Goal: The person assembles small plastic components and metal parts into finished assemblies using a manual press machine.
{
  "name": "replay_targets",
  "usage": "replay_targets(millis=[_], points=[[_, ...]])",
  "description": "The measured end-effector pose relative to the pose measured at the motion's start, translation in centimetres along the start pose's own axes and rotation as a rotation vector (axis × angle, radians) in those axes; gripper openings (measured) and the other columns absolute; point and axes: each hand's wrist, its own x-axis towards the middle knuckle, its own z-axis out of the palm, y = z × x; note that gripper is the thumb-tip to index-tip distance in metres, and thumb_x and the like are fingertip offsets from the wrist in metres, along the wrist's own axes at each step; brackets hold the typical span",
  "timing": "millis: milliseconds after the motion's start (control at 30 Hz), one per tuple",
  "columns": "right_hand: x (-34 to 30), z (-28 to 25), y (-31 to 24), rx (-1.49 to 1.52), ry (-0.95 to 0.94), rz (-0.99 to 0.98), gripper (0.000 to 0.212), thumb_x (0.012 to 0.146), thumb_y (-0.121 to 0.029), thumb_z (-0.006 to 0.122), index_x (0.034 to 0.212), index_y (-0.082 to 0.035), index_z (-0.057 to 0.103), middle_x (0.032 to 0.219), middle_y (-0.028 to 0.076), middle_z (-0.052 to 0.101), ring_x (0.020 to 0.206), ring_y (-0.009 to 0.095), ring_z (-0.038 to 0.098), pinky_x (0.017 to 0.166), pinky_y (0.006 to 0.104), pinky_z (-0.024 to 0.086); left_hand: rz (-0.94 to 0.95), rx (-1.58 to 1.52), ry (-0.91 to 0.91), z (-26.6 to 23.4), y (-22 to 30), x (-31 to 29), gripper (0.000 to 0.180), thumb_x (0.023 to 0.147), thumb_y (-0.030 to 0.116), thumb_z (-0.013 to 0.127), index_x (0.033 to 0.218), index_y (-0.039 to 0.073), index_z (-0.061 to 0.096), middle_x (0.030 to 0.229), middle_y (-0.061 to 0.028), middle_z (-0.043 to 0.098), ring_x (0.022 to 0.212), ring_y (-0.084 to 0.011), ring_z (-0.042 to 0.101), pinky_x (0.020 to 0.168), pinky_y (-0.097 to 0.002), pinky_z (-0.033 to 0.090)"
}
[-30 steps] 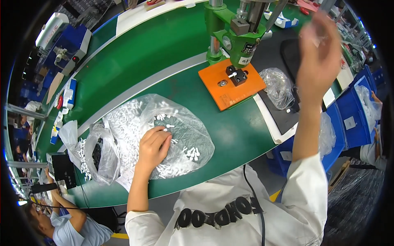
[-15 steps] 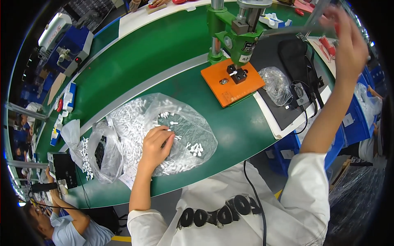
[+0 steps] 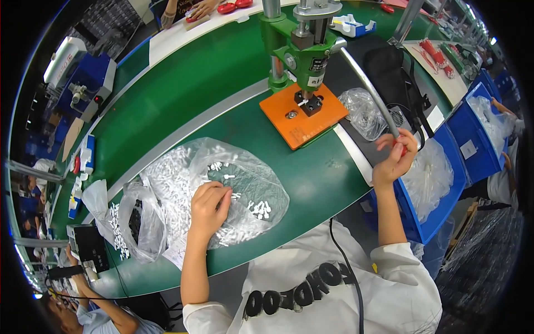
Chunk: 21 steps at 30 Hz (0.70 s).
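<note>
at the left, a clear bag (image 3: 278, 192) is laid on the green desk (image 3: 328, 181), presumably so that the small white pieces (image 3: 260, 210) can be reached easily. the left hand (image 3: 209, 208) is held low over it, fingers curled and thumb drawn close; whether a piece is pinched cannot be told. farther right, a single white piece (image 3: 303, 102) is seated at a black block (image 3: 314, 107) on an orange plate (image 3: 300, 127), below the green press head (image 3: 304, 65), apparently so that it is kept in line. it is laid nearly flat, its long axis slanted from lower left to upper right, its exposed end seemingly pointed lower left. at the far right, the lever (image 3: 367, 83) is gripped at its lower end by the loosely closed right hand (image 3: 396, 155), likely for more leverage.
</note>
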Motion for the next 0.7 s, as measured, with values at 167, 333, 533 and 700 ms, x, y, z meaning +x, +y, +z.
replay_targets(millis=[167,333,533,700], points=[[10.6,2.3,-3.3,-0.073,0.192,-0.324,0.018,0.098,-0.003,0.048,0.109,0.004,0.060,0.107,0.016,0.066,0.099,0.022,0.065,0.087,0.0323,0.052,-0.037,-0.006,-0.048,0.0,0.1,-0.2,0.010,0.073,-0.004,0.074,0.081,0.000,0.070,0.074,-0.0102,0.061,0.077,-0.0267,0.059,0.064,-0.0346,0.048],[22.6,7.5,-7.6,0.232,-0.052,-0.269,0.024,0.099,-0.018,0.055,0.106,0.003,0.066,0.080,0.002,0.063,0.068,0.009,0.060,0.063,0.0251,0.049,-0.026,-0.038,-0.043,0.3,0.1,0.5,0.010,0.073,-0.003,0.073,0.082,0.001,0.071,0.077,-0.0097,0.061,0.081,-0.0277,0.058,0.070,-0.0366,0.048],[28.1,16.4,-6.6,0.304,-0.261,0.010,0.036,0.100,-0.020,0.056,0.130,0.000,0.053,0.097,0.007,0.060,0.073,0.012,0.063,0.065,0.0250,0.051,-0.035,-0.035,0.001,0.1,-0.3,0.0,0.010,0.074,-0.002,0.073,0.083,0.001,0.071,0.078,-0.0105,0.061,0.080,-0.0281,0.059,0.071,-0.0370,0.049],[15.7,12.4,-6.5,0.328,0.068,-0.305,0.006,0.095,-0.002,0.057,0.099,-0.002,0.061,0.097,0.007,0.061,0.087,0.014,0.057,0.079,0.0262,0.045,-0.060,-0.005,-0.028,-0.5,-0.6,-0.9,0.012,0.075,-0.001,0.073,0.086,0.002,0.071,0.077,-0.0093,0.060,0.078,-0.0276,0.057,0.072,-0.0366,0.047]])
